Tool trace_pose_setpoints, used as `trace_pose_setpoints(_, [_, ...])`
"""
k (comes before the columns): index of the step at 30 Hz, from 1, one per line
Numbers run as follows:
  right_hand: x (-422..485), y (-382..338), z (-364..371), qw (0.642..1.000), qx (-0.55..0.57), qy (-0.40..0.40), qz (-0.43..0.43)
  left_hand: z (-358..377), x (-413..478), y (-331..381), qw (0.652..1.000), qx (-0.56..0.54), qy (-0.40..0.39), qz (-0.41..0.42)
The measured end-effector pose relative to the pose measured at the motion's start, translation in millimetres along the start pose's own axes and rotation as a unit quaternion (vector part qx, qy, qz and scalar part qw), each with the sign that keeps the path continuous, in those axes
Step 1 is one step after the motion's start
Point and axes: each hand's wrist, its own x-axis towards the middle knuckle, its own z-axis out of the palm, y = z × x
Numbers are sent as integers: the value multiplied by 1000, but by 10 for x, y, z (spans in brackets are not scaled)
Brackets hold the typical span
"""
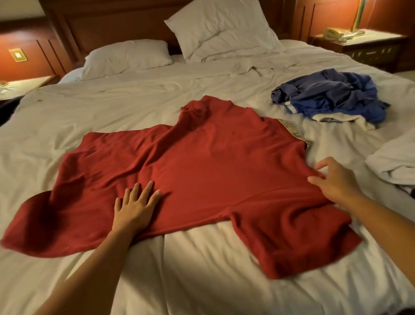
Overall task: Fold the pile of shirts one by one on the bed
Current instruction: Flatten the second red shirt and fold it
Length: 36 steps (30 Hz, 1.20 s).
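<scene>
Nearest me, one sleeve of the soft red knit polo shirt (202, 163) trails toward the foot edge of the rumpled white-sheeted bed (194, 283). The shirt lies spread mid-bed, its long axis running side to side, hem toward the left edge and collar toward the right. My left hand (134, 208) presses flat on the body, fingers straight. My right hand (333, 180) curls at the shoulder, nearer the collar; whether it pinches cloth I cannot tell. Beyond, toward the right edge, a crumpled blue shirt heap (327, 93) waits.
</scene>
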Motion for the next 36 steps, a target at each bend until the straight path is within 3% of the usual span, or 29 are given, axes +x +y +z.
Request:
trace_pose_setpoints(3, [-209, 19, -163, 994, -93, -8, -52, -7, -94, -9, 1000, 8, -12, 7])
trace_pose_setpoints(5, [-451, -105, -231, 983, -71, 14, -170, -32, -166, 0, 1000, 7, -18, 11])
trace_pose_setpoints(6, [-612, -178, -262, 971, -33, -15, -235, -39, -203, 3, 1000, 3, -21, 14])
trace_pose_setpoints(8, [-994, -294, -278, 934, 17, -159, -320, -61, -288, 16, 999, 5, -25, 28])
trace_pose_setpoints(10, [-1312, -299, -170, 896, -53, -269, -349, -77, -372, 17, 999, 15, -27, 41])
trace_pose_setpoints(13, [-1421, -220, 24, 868, -113, -229, -426, -112, -475, 15, 998, 16, -28, 48])
trace_pose_setpoints(16, [-1443, -434, -6, 881, -92, -264, -381, -164, -582, 46, 998, 12, -33, 46])
trace_pose_setpoints(20, [-1395, -793, -204, 849, -50, -486, -199, -206, -671, 64, 998, 3, -42, 50])
trace_pose_setpoints(21, [-1370, -848, -219, 855, -17, -492, -166, -203, -678, 61, 998, 6, -44, 53])
trace_pose_setpoints(22, [-1312, -872, -208, 880, 15, -444, -166, -197, -672, 51, 997, 9, -47, 57])
trace_pose_setpoints(24, [-1130, -798, -125, 941, -19, -259, -215, -172, -648, 27, 997, 14, -48, 66])
trace_pose_setpoints(27, [-1010, -520, 39, 944, -237, -178, -142, -107, -601, -30, 996, 17, -41, 79])
trace_pose_setpoints(29, [-1135, -333, 113, 964, -241, -77, -85, -62, -562, -64, 995, 22, -30, 87])
trace_pose_setpoints(31, [-1326, -260, 136, 984, -154, 51, -69, -21, -535, -89, 996, 24, -20, 86])
trace_pose_setpoints(33, [-1456, -248, 113, 992, -72, 84, -62, 10, -504, -114, 997, 18, -15, 79])
trace_pose_setpoints(36, [-1512, -219, -19, 998, -18, 30, -61, 41, -445, -151, 997, 11, -12, 71])
